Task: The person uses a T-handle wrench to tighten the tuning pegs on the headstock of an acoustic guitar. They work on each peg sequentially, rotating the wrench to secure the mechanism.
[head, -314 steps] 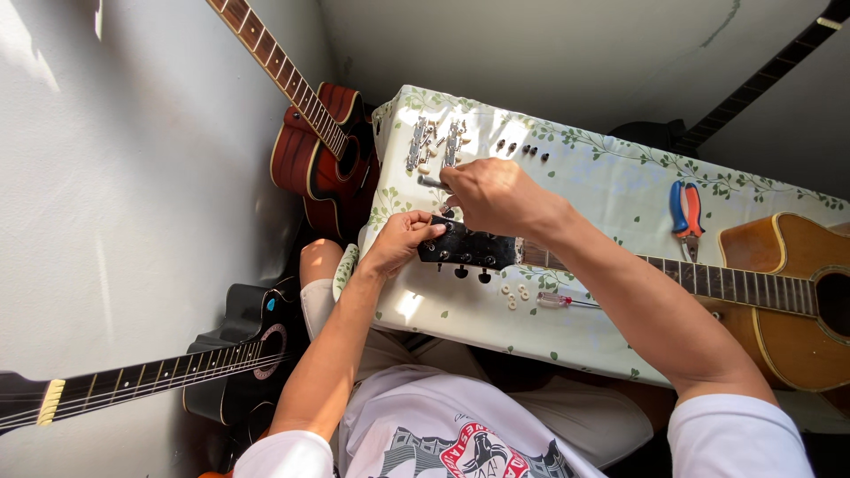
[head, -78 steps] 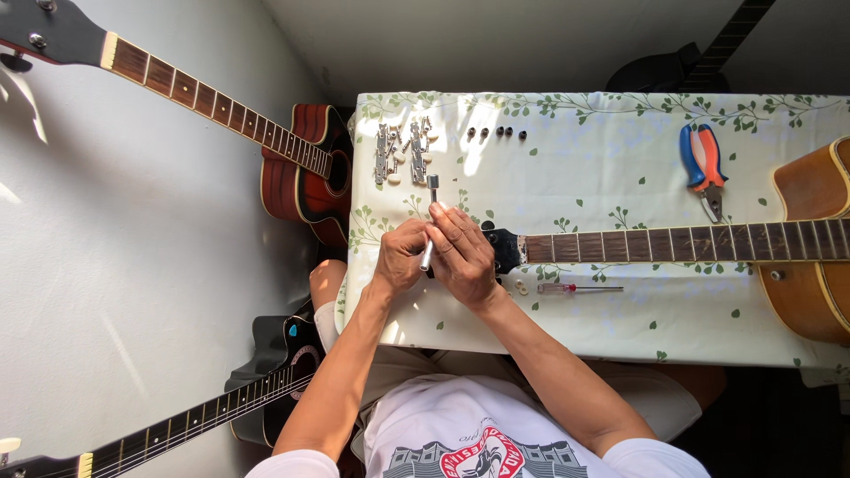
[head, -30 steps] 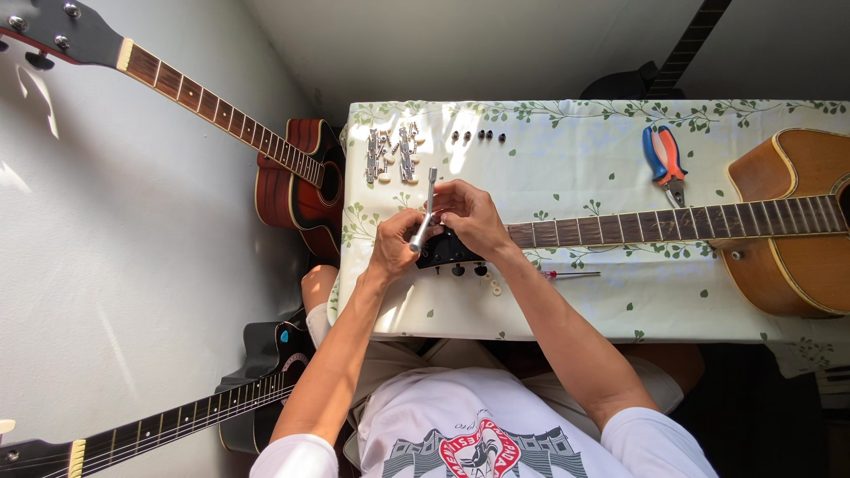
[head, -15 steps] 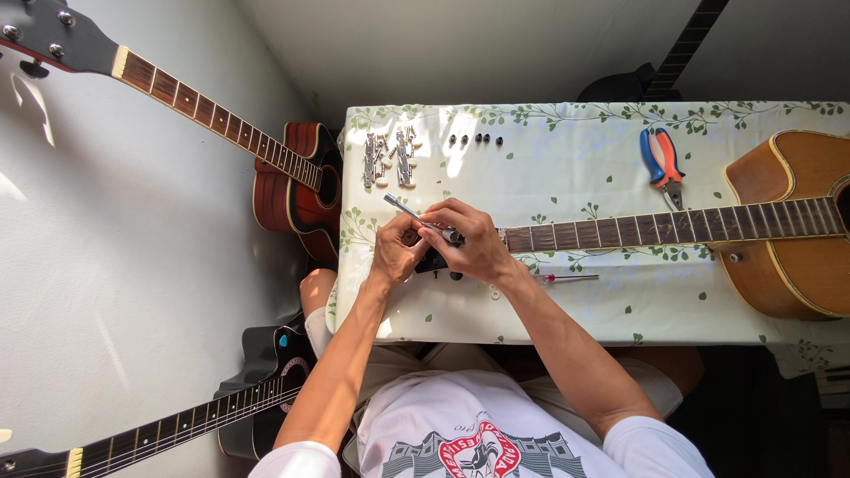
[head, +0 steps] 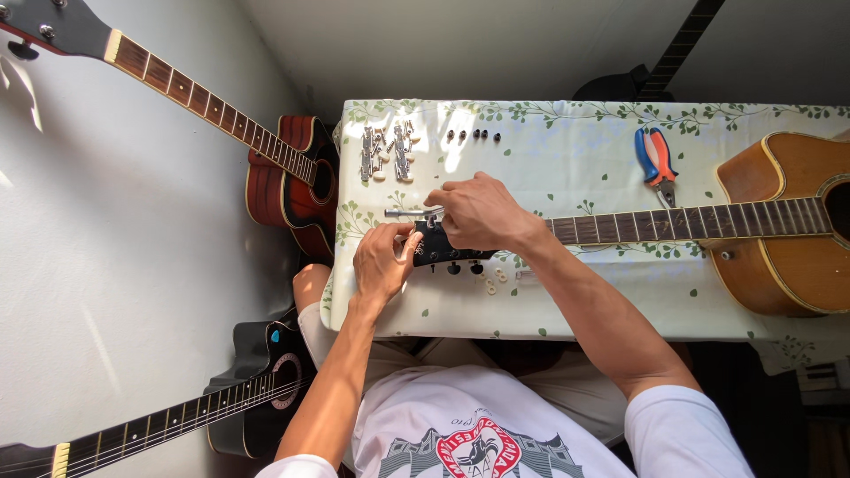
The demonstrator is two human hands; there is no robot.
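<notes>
An acoustic guitar (head: 779, 221) lies across the table (head: 567, 142), its neck pointing left and its black headstock (head: 447, 252) near the front edge. My left hand (head: 382, 264) grips the end of the headstock. My right hand (head: 478, 211) rests over the headstock and holds a thin metal tool (head: 407, 212) that sticks out to the left, lying level. Several small white washers (head: 494, 281) lie just below the headstock.
Two sets of metal tuning machines (head: 387, 152) and several small black pegs (head: 474, 135) lie at the table's far left. Blue-and-orange pliers (head: 655, 159) lie near the guitar body. A red-brown guitar (head: 288, 177) and a black guitar (head: 257, 389) lean at the left.
The metal tool in my right hand has swung from upright over the headstock to lying level, pointing left. My left hand stays on the headstock.
</notes>
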